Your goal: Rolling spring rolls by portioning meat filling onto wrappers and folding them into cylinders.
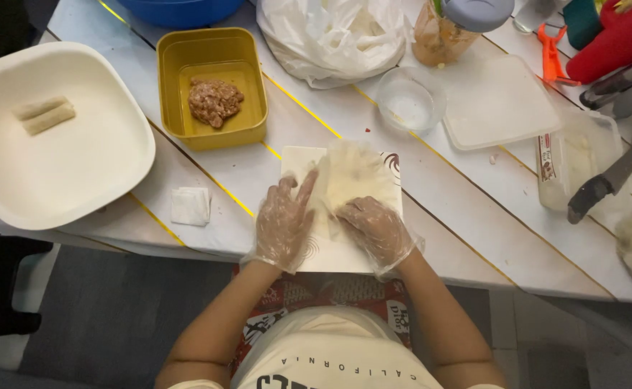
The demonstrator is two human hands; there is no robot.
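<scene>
Both my hands wear clear plastic gloves. My left hand (283, 220) lies flat on the left part of a thin pale wrapper sheet (355, 173), fingers spread. My right hand (375, 229) presses on the sheet's near edge, fingers curled over it. The sheet rests on a white square plate (309, 256) at the table's near edge. A yellow tub (211, 126) with a lump of minced filling (215, 101) stands just beyond my left hand. Two finished pale rolls (42, 115) lie in a big white square dish (78, 173) at the left.
A small folded white square (189, 205) lies left of the plate. Beyond are a crumpled white plastic bag (334, 36), a small clear bowl (409, 101), a clear lid (499, 104), a clear container (579, 155), a black-handled knife (607, 180), a jar (449, 29).
</scene>
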